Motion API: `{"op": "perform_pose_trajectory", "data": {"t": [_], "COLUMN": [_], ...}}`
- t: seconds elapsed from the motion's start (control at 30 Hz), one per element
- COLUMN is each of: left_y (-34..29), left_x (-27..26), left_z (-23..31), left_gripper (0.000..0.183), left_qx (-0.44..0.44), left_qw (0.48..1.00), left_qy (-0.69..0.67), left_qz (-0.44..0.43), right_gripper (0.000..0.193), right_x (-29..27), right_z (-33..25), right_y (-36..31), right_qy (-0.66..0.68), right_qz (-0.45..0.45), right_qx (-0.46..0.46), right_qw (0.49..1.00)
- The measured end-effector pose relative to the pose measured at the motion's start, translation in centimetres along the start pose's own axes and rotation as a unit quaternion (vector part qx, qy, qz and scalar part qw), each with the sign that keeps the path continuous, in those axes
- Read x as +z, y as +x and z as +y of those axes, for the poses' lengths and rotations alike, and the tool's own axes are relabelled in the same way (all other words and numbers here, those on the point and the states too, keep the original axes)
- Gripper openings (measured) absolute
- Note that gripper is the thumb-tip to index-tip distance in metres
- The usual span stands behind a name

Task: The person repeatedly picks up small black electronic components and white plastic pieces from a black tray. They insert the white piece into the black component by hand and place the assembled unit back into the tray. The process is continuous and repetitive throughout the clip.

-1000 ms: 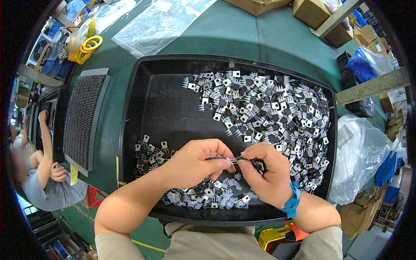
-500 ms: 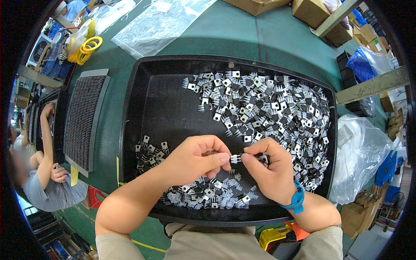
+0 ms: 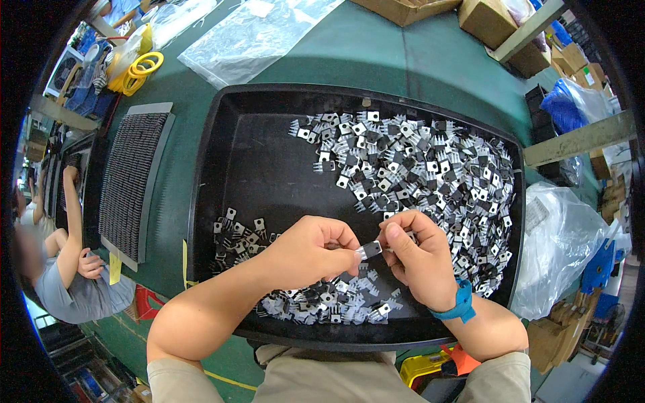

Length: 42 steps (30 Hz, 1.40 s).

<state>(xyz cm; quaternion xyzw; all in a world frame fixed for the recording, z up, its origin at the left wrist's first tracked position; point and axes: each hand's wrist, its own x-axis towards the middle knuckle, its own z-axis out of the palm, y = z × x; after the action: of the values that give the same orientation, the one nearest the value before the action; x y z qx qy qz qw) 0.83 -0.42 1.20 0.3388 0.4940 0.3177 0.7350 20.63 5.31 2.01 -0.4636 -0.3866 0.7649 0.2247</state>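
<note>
One black part (image 3: pixel 371 250) pinched at its pin end by left hand (image 3: pixel 312 250); right hand (image 3: pixel 424 260) curled at other end, can't tell its grip. Black tray (image 3: pixel 269 161) below, loose parts (image 3: pixel 431 166) inside.

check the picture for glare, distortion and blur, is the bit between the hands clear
Head view: highlights whiten the clear plastic bag at right; head view: fisheye bending bows the black tray's edges, with dark corners; head view: the black part between left hand and right hand shows its outline, fine detail too small to judge; head view: the co-worker's head is blurred.
</note>
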Motion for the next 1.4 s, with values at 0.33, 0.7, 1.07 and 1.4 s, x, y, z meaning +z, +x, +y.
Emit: {"op": "perform_pose_trajectory", "data": {"t": [0.33, 0.7, 1.07, 1.4], "left_y": [-0.3, -0.2, -0.3, -0.4], "left_x": [-0.8, -1.5, -1.7, -1.1], "left_z": [0.6, 0.2, 0.1, 0.2], "left_gripper": [0.014, 0.015, 0.014, 0.018], "left_qx": [0.029, 0.08, 0.079, 0.034], "left_qw": [0.997, 0.985, 0.987, 0.994], "left_qy": [-0.064, -0.146, -0.136, -0.095], "left_qz": [0.035, 0.037, 0.035, 0.031], "right_gripper": [0.019, 0.016, 0.01, 0.012], "right_x": [-0.4, 1.2, 2.3, 0.1], "right_z": [-0.4, 2.2, 1.4, -0.5], "right_y": [0.5, -0.7, -1.3, -1.3], "right_qy": [-0.066, -0.557, -0.597, -0.159], "right_qz": [-0.082, -0.392, -0.386, -0.126], "right_qx": [0.012, -0.344, -0.32, -0.028], "right_qw": [0.994, 0.646, 0.627, 0.979]}}
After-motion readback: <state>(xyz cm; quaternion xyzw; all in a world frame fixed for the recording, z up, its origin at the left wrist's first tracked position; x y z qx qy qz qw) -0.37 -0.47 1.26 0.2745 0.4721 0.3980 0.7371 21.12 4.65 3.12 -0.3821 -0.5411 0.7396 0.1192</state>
